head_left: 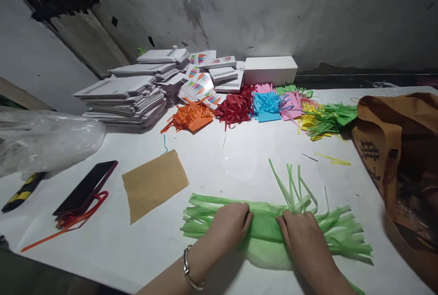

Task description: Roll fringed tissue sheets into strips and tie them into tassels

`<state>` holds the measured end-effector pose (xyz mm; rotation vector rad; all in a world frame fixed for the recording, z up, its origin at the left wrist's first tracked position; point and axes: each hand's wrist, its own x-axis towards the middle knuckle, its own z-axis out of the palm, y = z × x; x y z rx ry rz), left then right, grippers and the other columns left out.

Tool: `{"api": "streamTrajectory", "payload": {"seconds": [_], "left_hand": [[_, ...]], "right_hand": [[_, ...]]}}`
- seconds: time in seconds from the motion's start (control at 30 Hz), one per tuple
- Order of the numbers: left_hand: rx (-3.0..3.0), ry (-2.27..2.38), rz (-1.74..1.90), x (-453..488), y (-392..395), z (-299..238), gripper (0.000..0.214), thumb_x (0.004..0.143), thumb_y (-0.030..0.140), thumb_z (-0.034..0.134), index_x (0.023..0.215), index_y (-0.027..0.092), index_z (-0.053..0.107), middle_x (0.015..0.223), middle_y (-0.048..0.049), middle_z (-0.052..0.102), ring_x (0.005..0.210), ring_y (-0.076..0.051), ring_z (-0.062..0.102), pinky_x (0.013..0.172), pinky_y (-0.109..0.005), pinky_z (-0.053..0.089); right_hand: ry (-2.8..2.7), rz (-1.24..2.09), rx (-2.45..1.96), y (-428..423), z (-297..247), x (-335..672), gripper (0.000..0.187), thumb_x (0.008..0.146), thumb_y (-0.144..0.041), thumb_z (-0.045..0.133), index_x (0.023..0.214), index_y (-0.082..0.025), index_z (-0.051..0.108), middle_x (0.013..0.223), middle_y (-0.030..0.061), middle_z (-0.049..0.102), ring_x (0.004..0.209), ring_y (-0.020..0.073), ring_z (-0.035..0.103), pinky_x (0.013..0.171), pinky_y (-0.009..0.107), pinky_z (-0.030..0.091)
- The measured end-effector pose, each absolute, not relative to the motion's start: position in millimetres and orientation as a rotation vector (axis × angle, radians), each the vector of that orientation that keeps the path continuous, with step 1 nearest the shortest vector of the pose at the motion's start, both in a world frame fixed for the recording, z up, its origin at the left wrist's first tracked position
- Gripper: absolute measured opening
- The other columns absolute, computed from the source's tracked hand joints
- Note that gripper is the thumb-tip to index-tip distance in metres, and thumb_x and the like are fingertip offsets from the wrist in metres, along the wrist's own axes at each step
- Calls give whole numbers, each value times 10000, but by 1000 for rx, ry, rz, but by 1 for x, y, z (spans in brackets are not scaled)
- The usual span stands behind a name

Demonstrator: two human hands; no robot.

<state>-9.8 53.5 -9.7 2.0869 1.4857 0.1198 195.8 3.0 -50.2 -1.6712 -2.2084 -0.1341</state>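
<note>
Light green tissue paper [265,227], cut into fringe strips at both ends, lies across the front of the white table. My left hand [231,227] is closed on its left part, fingers curled into the folded middle band. On the right part, my right hand [303,235] grips the same band with thumb and fingers pressed together. Between the hands the band is layered and darker green, with a loose sheet edge below it. Several thin strips stick up past my right hand. A bracelet circles my left wrist.
A brown paper piece [155,186], a phone [85,187] and a yellow-black handle [23,192] lie left. Behind are paper stacks [126,98], a white box [270,70] and orange [191,116], red [236,105], blue [268,107] and green [335,117] tassels. A brown bag [379,126] stands right.
</note>
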Motion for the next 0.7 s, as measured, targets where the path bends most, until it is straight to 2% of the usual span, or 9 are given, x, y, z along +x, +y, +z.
{"api": "streamTrajectory", "payload": {"seconds": [0.1, 0.2, 0.27, 0.3, 0.37, 0.47, 0.53, 0.63, 0.7], "left_hand": [[2111, 1497, 57, -8, 55, -8, 320, 938, 288, 514, 629, 228, 459, 640, -51, 574, 568, -215, 530, 588, -317, 316], [2161, 1493, -35, -3, 55, -5, 265, 954, 241, 468, 708, 200, 556, 714, -100, 654, 634, -263, 608, 607, -337, 375], [2192, 1490, -94, 1, 55, -5, 257, 965, 225, 447, 771, 176, 608, 766, -130, 693, 678, -292, 645, 621, -352, 406], [2203, 1491, -116, 2, 55, -5, 260, 971, 230, 445, 795, 167, 626, 785, -139, 705, 698, -302, 658, 626, -358, 419], [2216, 1484, -146, 1, 57, -4, 242, 967, 234, 469, 823, 162, 649, 802, -133, 720, 728, -306, 675, 633, -356, 436], [2221, 1466, -150, -19, 65, 3, 165, 906, 142, 521, 892, 198, 676, 869, -71, 735, 787, -265, 693, 651, -320, 455], [2210, 1493, -133, -46, 71, 11, 275, 868, 61, 499, 979, 233, 683, 970, -44, 729, 832, -236, 696, 675, -307, 469], [2295, 1698, -79, -89, 72, 25, 414, 801, -9, 487, 1082, 227, 680, 1092, -85, 704, 936, -280, 684, 764, -383, 503], [2462, 1797, 115, -101, 62, 33, 484, 764, -44, 483, 1141, 201, 662, 1175, -131, 676, 1049, -326, 644, 847, -465, 502]], "right_hand": [[-2181, -185, -1700, 4, -43, 199, 382, 1038, -229, 380, 699, -214, 557, 535, 24, 539, 528, 243, 532, 656, 403, 329], [-2060, -246, -1685, -2, -32, 199, 278, 1012, -165, 406, 879, -165, 650, 823, 111, 684, 822, 301, 632, 831, 483, 387], [-2060, -219, -1461, -8, -28, 197, 266, 989, -102, 409, 1024, -144, 669, 1031, 138, 700, 1020, 306, 614, 965, 505, 377], [-2104, -193, -1320, -10, -29, 195, 285, 981, -80, 404, 1054, -138, 672, 1052, 129, 701, 1044, 289, 606, 999, 483, 375], [-2230, -154, -1114, -15, -34, 191, 317, 969, -54, 388, 1041, -129, 687, 984, 98, 708, 990, 255, 607, 992, 423, 392], [-2311, -161, -1087, -19, -45, 187, 324, 951, -46, 395, 1032, -93, 705, 945, 97, 701, 941, 258, 598, 944, 408, 410], [-2311, -130, -1077, -19, -50, 187, 318, 945, -40, 402, 1039, -60, 705, 958, 117, 693, 943, 270, 590, 909, 411, 426], [-2287, -72, -1073, -19, -53, 189, 328, 969, -46, 381, 1048, -44, 700, 971, 127, 686, 956, 266, 583, 886, 397, 442], [-2260, -37, -1079, -18, -53, 190, 337, 995, -67, 365, 1048, -57, 698, 976, 121, 685, 963, 257, 580, 887, 387, 444]]}}
